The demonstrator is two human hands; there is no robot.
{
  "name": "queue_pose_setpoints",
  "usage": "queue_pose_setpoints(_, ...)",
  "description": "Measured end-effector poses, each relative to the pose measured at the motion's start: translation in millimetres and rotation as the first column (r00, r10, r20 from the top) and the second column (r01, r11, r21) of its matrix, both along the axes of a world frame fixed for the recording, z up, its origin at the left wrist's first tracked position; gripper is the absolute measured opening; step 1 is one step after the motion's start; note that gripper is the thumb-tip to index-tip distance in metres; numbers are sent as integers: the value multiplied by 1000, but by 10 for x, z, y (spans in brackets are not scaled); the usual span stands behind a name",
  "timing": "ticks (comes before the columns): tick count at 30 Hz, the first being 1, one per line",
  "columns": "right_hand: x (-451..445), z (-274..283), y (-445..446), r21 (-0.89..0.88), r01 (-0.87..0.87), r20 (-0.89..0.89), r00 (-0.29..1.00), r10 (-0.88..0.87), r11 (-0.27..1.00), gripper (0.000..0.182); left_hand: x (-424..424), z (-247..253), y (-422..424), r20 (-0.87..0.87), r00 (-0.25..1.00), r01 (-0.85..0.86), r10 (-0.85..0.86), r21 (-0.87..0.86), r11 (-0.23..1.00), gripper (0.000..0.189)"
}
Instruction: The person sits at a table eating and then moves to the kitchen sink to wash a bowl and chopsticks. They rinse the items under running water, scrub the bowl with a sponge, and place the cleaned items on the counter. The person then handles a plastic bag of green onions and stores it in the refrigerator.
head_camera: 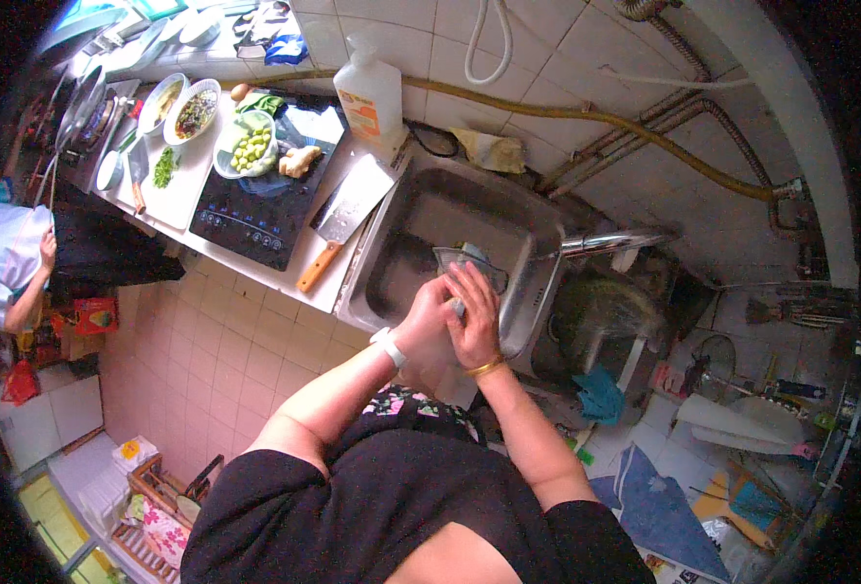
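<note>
Over the near edge of the stainless-steel sink (pixel 394 252), my left hand (pixel 428 310) and my right hand (pixel 477 321) are pressed together. A small pale grey thing (pixel 458 306) shows between them; I cannot tell what it is, or which hand bears it. My left wrist wears a white band, my right a gold-coloured bracelet. Just beyond my fingertips, a greyish object (pixel 451 257), partly hidden, lies in the basin. The chrome faucet (pixel 602 244) reaches over the basin from the right.
Left of the sink lies a cleaver (pixel 350 204) beside a black induction cooktop (pixel 244 223), which bears a bowl of green pieces (pixel 252 152) and ginger (pixel 299 161). A knife (pixel 137 179) rests on a white cutting board (pixel 182 197). Another person (pixel 14 255) stands far left.
</note>
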State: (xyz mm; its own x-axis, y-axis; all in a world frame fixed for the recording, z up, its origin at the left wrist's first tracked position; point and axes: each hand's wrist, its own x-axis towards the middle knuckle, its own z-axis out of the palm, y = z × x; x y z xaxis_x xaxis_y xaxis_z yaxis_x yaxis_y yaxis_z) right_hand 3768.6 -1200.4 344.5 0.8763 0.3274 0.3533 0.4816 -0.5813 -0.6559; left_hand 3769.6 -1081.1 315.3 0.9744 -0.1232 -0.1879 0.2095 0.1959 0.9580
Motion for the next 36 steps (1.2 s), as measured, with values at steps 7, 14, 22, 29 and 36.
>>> queue_pose_setpoints(7,889,-304,-425,519,163,-650,713,264,839,42,-191,482,-137,-4,994,110,-112,224,968,23)
queue_pose_setpoints(14,331,-1098,-634,639,762,-569,377,730,105,49,-218,213,-82,487,752,18,-444,658,753,28)
queue_pose_setpoints(22,-148,-1349,-368,368,922,-862,292,414,117,49,-189,-267,41,417,731,-52,-539,823,566,21)
queue_pose_setpoints(29,-273,-997,-240,257,760,-939,342,-31,597,51,-189,-590,116,442,680,-41,-585,820,571,15)
queue_pose_setpoints(36,-284,-1346,-388,-25,770,-964,150,-220,637,30,-141,-398,297,467,748,-139,-472,805,577,30)
